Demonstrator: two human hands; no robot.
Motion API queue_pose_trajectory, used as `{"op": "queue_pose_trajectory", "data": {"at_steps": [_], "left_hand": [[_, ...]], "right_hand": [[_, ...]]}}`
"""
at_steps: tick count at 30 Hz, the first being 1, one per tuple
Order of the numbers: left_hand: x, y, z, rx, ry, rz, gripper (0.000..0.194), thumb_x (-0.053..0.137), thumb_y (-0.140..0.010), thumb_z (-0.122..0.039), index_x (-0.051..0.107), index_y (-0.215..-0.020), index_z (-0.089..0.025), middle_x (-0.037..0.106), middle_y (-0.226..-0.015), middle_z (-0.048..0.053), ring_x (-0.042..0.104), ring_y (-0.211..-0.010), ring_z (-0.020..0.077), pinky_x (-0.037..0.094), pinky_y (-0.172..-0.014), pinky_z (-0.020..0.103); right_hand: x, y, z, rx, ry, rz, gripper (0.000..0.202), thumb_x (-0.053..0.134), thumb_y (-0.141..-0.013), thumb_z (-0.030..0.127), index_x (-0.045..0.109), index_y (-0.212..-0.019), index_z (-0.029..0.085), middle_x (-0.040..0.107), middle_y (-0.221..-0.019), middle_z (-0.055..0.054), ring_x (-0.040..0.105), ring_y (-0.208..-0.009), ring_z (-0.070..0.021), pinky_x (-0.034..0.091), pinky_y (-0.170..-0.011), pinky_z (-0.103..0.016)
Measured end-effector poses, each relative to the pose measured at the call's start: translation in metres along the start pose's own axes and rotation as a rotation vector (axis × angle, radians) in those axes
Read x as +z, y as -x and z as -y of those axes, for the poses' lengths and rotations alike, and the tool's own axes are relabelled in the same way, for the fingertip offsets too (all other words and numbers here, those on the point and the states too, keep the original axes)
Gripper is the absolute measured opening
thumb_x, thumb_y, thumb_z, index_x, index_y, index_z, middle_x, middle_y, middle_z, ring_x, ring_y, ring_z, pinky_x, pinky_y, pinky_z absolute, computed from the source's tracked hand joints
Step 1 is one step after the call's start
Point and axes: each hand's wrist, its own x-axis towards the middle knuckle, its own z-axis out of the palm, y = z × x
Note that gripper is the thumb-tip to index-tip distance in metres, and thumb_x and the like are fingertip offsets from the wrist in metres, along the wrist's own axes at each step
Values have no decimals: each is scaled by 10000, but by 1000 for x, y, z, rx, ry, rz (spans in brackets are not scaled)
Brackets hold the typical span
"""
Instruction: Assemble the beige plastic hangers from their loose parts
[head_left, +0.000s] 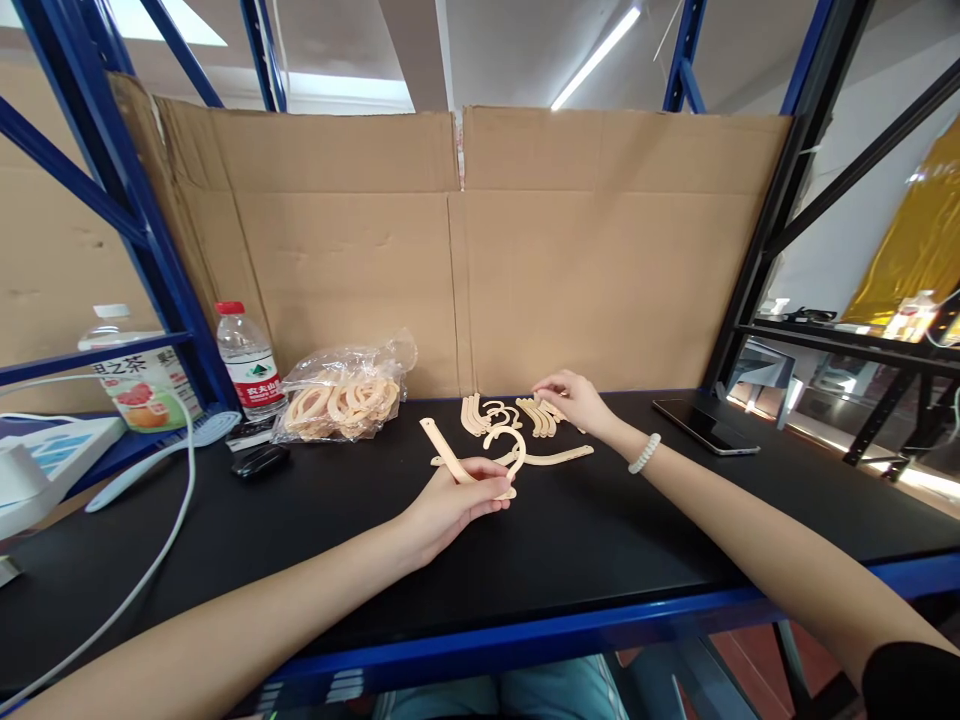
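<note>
My left hand (457,505) is closed around beige hanger parts: a hook (517,450) curling up past the fingertips and a straight-looking arm (442,448) slanting up to the left. Behind them, another long beige hanger arm (562,456) lies on the black table, reaching out to the right. My right hand (576,400) is over the back of the table, at a row of curved hanger arms (537,418), fingers bent and drawn together. Whatever its fingertips pinch is too small to make out. Beside that row lie several loose hooks (501,411) and a second group of curved arms (472,415).
A clear bag (341,395) of beige rings stands at the back left, near a red-capped water bottle (249,360) and a black mouse-like object (260,460). A phone (705,427) lies at the right. Cardboard (600,250) walls the back; a white cable (184,490) crosses the left.
</note>
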Motion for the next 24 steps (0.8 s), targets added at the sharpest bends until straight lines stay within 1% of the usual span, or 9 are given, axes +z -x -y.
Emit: {"op": "queue_pose_trajectory", "data": {"at_steps": [3,5,6,9,11,13,16,19,24], "left_hand": [[-1,0,0,-6,43,-10,261,859,-583,-221,699,-753,-106,662,-753,46,634,-754,131,527,-778,241],[-1,-1,1,-6,53,-8,266,861,-580,-216,698,-758,-106,665,-756,48,635,-745,128,528,-766,232],[-1,-1,1,-2,55,-7,267,863,-576,-209,697,-757,-106,666,-758,48,635,-743,127,530,-760,230],[-1,-1,1,11,54,-2,260,863,-574,-200,697,-750,-107,664,-762,46,636,-744,131,534,-752,233],[-2,-1,1,14,56,2,249,858,-585,-203,699,-751,-108,664,-757,46,635,-743,130,536,-754,235],[-2,-1,1,17,62,2,240,853,-595,-204,702,-756,-110,662,-745,43,631,-732,122,534,-753,228],[-2,-1,1,24,60,16,227,843,-614,-205,708,-770,-110,657,-727,37,620,-703,103,528,-737,205],[-2,-1,0,22,57,23,223,841,-620,-210,712,-772,-110,658,-727,39,623,-706,102,527,-736,198],[-2,-1,0,12,74,14,241,857,-584,-191,711,-758,-112,667,-768,40,637,-738,116,530,-750,205]], "right_hand": [[-19,7,19,140,-331,-64,267,606,-814,409,647,-894,157,504,-558,40,492,-521,-110,419,-532,-243],[-30,18,34,194,-537,-18,295,599,-831,440,606,-939,166,450,-475,72,493,-457,-103,422,-499,-232],[-33,25,42,232,-611,28,294,593,-840,447,586,-957,177,484,-476,64,538,-470,-116,444,-503,-234],[-36,47,61,370,-734,159,299,610,-842,449,557,-985,193,684,-725,-43,683,-678,-186,528,-588,-268],[-30,58,68,432,-775,240,291,642,-828,429,574,-959,177,706,-926,-107,697,-813,-217,559,-671,-297],[-21,65,69,475,-793,262,287,664,-816,412,601,-925,154,707,-941,-127,697,-833,-216,565,-699,-294],[-8,69,63,533,-810,187,301,681,-801,413,627,-904,135,714,-797,-110,700,-733,-189,559,-653,-262],[-2,70,58,563,-843,124,326,674,-798,445,632,-870,130,711,-750,-104,694,-680,-181,550,-621,-257],[-4,70,61,491,-823,10,354,707,-761,454,657,-883,125,701,-710,-75,672,-639,-151,549,-642,-255]]}}
